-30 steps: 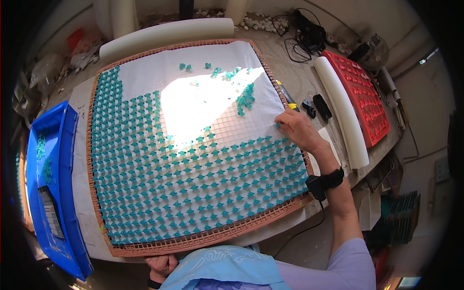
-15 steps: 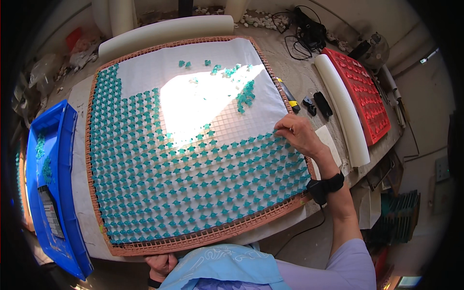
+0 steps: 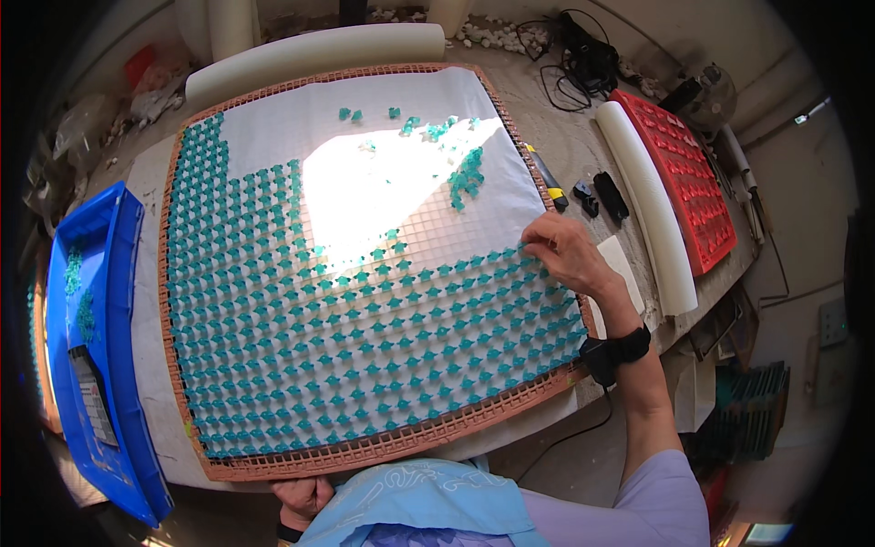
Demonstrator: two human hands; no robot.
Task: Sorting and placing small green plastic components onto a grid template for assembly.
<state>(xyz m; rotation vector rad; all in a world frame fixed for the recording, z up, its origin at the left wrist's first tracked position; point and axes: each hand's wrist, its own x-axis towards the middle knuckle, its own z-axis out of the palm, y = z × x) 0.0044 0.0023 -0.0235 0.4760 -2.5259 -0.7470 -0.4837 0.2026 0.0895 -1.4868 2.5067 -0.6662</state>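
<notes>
A large brown lattice-edged tray (image 3: 273, 467) lies before me, lined with a white sheet (image 3: 273, 96). Rows of small teal turtle-like pieces (image 3: 365, 346) cover its left side and near half. My right hand (image 3: 567, 253) reaches over the right edge, thumb and fingertips pinched at the right end of the uppermost long row. A teal piece shows at the fingertips, partly hidden by them. Farther up the sheet sit a loose teal heap (image 3: 467, 178) and scattered pieces. My left hand (image 3: 303, 497) is curled closed below the tray's front edge; whatever it may hold is hidden.
At the left stands a blue bin (image 3: 123, 365) with teal bits and a dark-and-white pack. Right of the tray are a yellow-and-black cutter (image 3: 545, 178), black clips (image 3: 586, 196), a white roll (image 3: 647, 210) and a red tray (image 3: 679, 173). Another roll (image 3: 319, 59) lies behind.
The view has shifted very slightly. My right hand stays pinched at the row's right end, and my left hand keeps its place; the pieces look the same.
</notes>
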